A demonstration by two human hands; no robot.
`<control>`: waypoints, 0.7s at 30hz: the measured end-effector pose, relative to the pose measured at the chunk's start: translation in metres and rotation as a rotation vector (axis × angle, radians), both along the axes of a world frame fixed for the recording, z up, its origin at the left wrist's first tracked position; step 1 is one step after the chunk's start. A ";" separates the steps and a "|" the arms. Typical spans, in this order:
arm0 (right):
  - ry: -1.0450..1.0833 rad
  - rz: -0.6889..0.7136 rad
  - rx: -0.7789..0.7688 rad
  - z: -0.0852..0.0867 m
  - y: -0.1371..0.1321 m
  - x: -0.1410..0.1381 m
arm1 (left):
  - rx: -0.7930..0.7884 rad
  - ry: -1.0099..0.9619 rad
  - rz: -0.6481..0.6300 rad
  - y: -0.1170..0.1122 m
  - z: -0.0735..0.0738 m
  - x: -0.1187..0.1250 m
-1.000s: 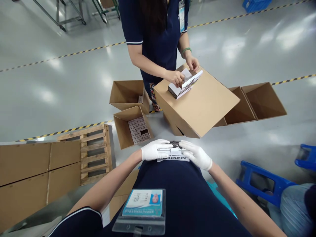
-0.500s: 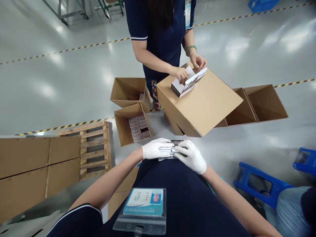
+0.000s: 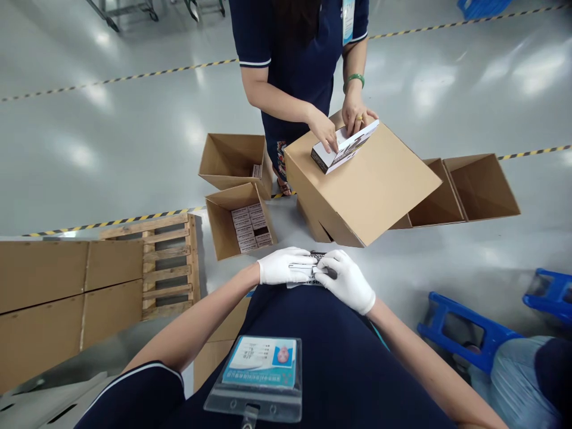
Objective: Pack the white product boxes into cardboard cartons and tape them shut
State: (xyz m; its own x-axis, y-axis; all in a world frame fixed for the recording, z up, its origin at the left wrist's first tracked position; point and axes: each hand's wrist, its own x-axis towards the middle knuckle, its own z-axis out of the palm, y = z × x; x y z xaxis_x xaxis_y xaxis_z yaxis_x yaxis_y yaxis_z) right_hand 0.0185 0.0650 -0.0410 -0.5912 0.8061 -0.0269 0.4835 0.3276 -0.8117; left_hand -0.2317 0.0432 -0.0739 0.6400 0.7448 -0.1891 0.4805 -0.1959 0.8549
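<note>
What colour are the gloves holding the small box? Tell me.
White: left hand and right hand, both on the small box; head view.

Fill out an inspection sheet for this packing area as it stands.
Surface: glossy grey floor; a large closed brown cardboard carton bears a co-worker's box.
Job's things: small white printed box held at the waist; open brown carton with small boxes stacked inside.
Clutter: empty open cartons, wooden pallet, blue plastic frame.
Grippers: white-gloved left hand and right hand both grip the box.
Cables: nothing seen.
Surroundings: co-worker's bare hands on another white box; yellow-black floor tape.
</note>
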 end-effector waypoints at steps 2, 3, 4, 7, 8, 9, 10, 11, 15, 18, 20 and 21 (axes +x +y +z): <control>0.003 0.015 -0.005 0.001 0.001 0.000 | -0.003 -0.007 0.002 0.001 0.001 0.000; 0.007 0.020 -0.005 0.001 0.001 0.001 | -0.001 -0.011 0.004 0.001 0.001 0.000; 0.012 0.023 -0.004 0.000 0.002 0.001 | 0.002 -0.012 0.005 0.001 0.001 0.001; 0.024 0.022 -0.002 -0.002 0.001 0.003 | 0.021 -0.008 -0.005 0.002 0.001 0.001; 0.027 0.019 0.000 -0.004 0.000 0.003 | 0.027 -0.003 -0.009 0.002 0.001 0.001; 0.030 0.017 0.005 -0.005 0.000 0.004 | 0.032 0.002 -0.014 0.002 0.001 0.001; 0.031 0.016 0.010 -0.006 0.000 0.004 | 0.037 0.005 -0.018 0.002 0.000 0.001; 0.032 0.017 0.017 -0.007 0.000 0.004 | 0.041 0.006 -0.020 0.002 -0.001 0.001; 0.040 0.013 0.025 -0.010 0.000 0.005 | 0.052 -0.005 -0.034 0.002 -0.004 0.000; 0.034 0.003 0.007 -0.009 -0.001 0.005 | 0.042 0.018 -0.035 0.002 -0.003 0.000; 0.034 0.000 0.005 -0.009 -0.001 0.005 | 0.026 0.036 -0.029 0.002 -0.002 0.000; 0.036 0.000 0.009 -0.009 -0.001 0.005 | 0.020 0.040 -0.025 0.003 -0.001 0.000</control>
